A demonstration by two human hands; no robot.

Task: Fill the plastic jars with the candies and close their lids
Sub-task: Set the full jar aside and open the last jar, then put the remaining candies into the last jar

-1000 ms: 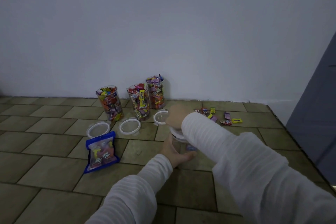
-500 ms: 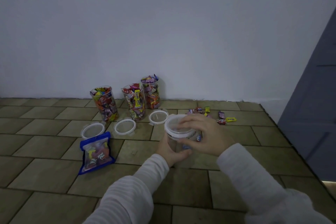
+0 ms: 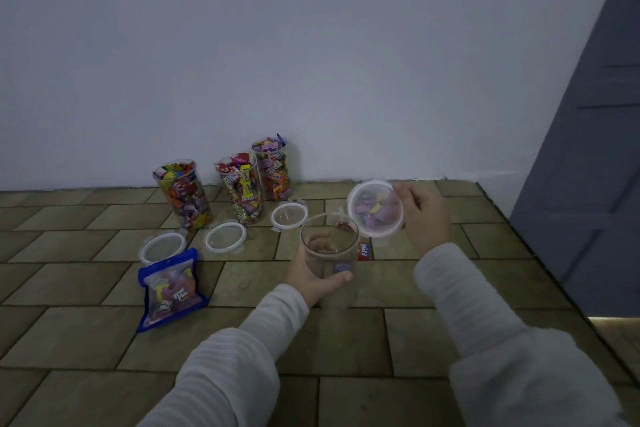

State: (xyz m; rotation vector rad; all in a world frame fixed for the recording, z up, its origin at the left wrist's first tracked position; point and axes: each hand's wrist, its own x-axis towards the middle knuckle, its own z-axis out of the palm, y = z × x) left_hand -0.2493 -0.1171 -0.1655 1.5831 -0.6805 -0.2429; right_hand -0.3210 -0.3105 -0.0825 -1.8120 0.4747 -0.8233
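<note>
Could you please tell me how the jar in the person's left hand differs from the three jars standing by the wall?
The held jar looks almost empty; the three jars by the wall are packed with candies to the brim. The left hand grips the held jar, whereas no hand touches the wall jars. All four are clear, upright and lidless; the right hand holds one lid aside.

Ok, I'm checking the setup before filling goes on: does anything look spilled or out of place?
Mostly tidy. A few loose candies lie on the floor tiles behind the empty jar the left hand holds, and three filled jars stand uncapped, their lids lying beside them.
</note>
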